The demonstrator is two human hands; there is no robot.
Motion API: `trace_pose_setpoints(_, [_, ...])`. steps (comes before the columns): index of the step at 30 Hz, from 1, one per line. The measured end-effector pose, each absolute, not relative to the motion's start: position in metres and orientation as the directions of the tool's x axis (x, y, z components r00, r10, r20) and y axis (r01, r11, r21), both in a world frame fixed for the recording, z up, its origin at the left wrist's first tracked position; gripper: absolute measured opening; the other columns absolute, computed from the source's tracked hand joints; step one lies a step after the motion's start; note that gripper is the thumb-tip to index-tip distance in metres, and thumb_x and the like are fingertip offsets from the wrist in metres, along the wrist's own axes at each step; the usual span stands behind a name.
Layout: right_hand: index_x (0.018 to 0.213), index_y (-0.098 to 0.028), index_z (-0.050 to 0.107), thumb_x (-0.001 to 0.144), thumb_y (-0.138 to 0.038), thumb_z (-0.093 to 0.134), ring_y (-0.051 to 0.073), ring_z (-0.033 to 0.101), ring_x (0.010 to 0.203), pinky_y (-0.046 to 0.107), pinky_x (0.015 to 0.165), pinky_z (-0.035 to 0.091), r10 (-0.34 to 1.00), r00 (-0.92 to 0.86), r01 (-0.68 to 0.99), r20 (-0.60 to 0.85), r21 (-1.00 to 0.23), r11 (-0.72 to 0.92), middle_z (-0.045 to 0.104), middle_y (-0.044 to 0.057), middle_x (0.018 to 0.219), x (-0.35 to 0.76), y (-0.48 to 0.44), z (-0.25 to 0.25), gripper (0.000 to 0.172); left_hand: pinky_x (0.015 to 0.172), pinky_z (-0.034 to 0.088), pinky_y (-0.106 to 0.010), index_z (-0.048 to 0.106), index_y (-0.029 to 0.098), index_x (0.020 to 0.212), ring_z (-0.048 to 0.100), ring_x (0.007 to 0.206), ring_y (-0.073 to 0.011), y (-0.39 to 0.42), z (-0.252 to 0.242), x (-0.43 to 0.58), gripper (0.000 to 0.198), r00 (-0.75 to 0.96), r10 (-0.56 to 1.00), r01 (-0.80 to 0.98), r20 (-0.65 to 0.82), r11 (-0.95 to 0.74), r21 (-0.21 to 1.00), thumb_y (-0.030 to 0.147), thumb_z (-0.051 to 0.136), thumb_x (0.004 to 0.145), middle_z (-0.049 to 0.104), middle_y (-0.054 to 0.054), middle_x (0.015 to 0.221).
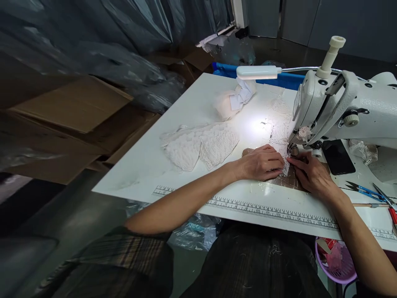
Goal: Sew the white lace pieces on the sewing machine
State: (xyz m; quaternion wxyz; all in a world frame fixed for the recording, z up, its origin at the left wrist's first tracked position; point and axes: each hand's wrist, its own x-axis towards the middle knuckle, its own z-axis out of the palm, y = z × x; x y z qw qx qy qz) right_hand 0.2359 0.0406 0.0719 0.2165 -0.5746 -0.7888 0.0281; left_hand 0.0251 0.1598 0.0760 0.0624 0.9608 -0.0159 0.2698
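Note:
A narrow strip of white lace (285, 166) runs under the needle area of a white sewing machine (350, 111). My left hand (263, 162) lies on the lace's left side, fingers bent and pressed together at its edge. From the right, my right hand (314, 173) reaches in close to the presser foot (291, 149), its fingertips closed on the lace's other edge. Beneath both hands is a brownish, shiny plate (288, 182). More lace (279, 132) stretches away behind the needle. Left of the machine lie white textured lace pieces (201, 145).
A lamp (258, 72) lights the white table (139, 174), beside a pale fabric bundle (237, 99). On the right lie a black phone (338, 157), blue thread snips (367, 191) and red-handled scissors (393, 216). Cardboard boxes (74, 103) stand left; a purple basket (341, 273) sits below.

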Motion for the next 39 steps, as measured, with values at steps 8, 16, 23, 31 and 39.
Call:
trace_pose_setpoints(8, [0.125,-0.022,0.067,0.095,-0.02,0.042,0.025,0.059,0.095,0.044,0.082,0.058,0.899,-0.255,0.895,0.356,-0.264,0.359,0.056,0.015,0.109,0.235,0.042,0.07,0.039,0.089,0.047,-0.033,0.069,0.02,0.079,0.063,0.077,-0.0107,0.158,0.077,0.024,0.026,0.831,-0.042,-0.069,0.554,-0.997,0.028,0.023,0.052,0.099,0.073,0.0,0.093])
trace_pose_setpoints(16, [0.124,-0.022,0.068,0.096,-0.024,0.044,0.024,0.058,0.095,0.043,0.082,0.057,0.882,-0.291,0.88,0.37,-0.258,0.398,0.056,0.016,0.109,0.236,0.04,0.072,0.037,0.067,0.049,-0.027,0.069,0.017,0.079,0.061,0.07,-0.0116,0.154,0.079,0.025,0.028,0.84,-0.156,-0.097,0.52,-0.985,-0.139,0.014,0.049,0.098,0.073,-0.001,0.086])
trace_pose_setpoints(23, [0.125,-0.027,0.068,0.096,-0.024,0.046,0.025,0.058,0.096,0.043,0.08,0.057,0.897,-0.345,0.888,0.278,-0.212,0.407,0.058,0.015,0.11,0.238,0.038,0.081,0.037,0.076,0.048,-0.037,0.071,0.017,0.077,0.06,0.07,-0.0174,0.145,0.091,0.026,0.027,0.926,-0.104,-0.057,0.364,-0.989,-0.139,0.028,0.051,0.091,0.071,-0.005,0.082])
trace_pose_setpoints(31, [0.125,-0.027,0.068,0.094,-0.024,0.048,0.024,0.061,0.097,0.04,0.076,0.058,0.911,-0.332,0.922,0.244,-0.12,0.368,0.063,0.014,0.111,0.234,0.04,0.085,0.037,0.072,0.044,-0.036,0.07,0.016,0.073,0.057,0.07,-0.0188,0.147,0.095,0.026,0.027,0.947,-0.058,-0.036,0.315,-0.997,-0.075,0.032,0.053,0.086,0.069,-0.008,0.083])
trace_pose_setpoints(39, [0.129,-0.029,0.065,0.093,-0.023,0.046,0.021,0.063,0.084,0.031,0.064,0.055,0.948,-0.263,0.96,0.179,-0.053,0.276,0.064,0.012,0.111,0.227,0.041,0.088,0.042,0.083,0.047,-0.041,0.073,0.013,0.087,0.06,0.076,-0.0221,0.144,0.088,0.02,0.029,0.935,-0.011,0.013,0.355,-0.998,-0.066,0.036,0.054,0.084,0.071,-0.01,0.094])
